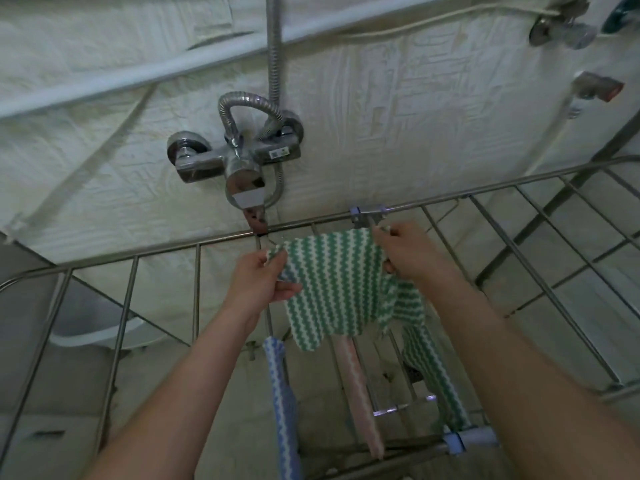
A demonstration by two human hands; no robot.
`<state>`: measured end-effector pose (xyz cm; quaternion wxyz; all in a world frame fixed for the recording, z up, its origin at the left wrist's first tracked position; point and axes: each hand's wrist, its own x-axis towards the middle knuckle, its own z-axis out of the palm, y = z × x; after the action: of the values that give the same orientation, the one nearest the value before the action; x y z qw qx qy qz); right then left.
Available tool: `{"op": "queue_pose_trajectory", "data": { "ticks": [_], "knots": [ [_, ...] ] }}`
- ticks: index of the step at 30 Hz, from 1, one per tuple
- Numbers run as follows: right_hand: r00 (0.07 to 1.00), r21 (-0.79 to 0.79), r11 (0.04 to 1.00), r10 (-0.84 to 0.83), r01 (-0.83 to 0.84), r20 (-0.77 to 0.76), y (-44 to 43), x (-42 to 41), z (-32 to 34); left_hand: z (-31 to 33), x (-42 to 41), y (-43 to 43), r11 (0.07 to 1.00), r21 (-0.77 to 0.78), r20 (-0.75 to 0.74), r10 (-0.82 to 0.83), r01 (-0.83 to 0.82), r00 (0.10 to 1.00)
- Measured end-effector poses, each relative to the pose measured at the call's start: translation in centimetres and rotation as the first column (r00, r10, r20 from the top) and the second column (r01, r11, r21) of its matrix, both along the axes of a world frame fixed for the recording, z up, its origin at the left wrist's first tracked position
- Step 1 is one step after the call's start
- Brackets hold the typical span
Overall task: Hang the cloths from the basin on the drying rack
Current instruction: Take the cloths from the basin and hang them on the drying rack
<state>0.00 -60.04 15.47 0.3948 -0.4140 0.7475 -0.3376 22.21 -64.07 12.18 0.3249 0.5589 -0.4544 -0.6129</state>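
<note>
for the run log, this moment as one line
left hand, right hand: hold green cloth; over rack; blue cloth, pink cloth hung

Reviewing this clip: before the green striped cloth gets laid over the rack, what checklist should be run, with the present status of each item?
1. Left hand grips the green cloth at its left edge: ok.
2. Right hand pinches the upper right corner: ok.
3. Cloth spread open between the hands: ok.
4. Cloth clear of the faucet: ok.
5. Free rail on the drying rack between the blue cloth and the pink cloth: cannot tell, the held cloth covers it.
</note>
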Motion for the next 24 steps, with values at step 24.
{"op": "queue_pose_trajectory", "data": {
  "ticks": [24],
  "knots": [
    [0.997, 0.078, 0.997, 0.005, 0.001, -0.073, -9.0, 1.3, -8.1, -6.2, -4.3, -7.7, 0.995, -0.038, 0.591, -0.052, 0.092, 0.805]
  ]
}}
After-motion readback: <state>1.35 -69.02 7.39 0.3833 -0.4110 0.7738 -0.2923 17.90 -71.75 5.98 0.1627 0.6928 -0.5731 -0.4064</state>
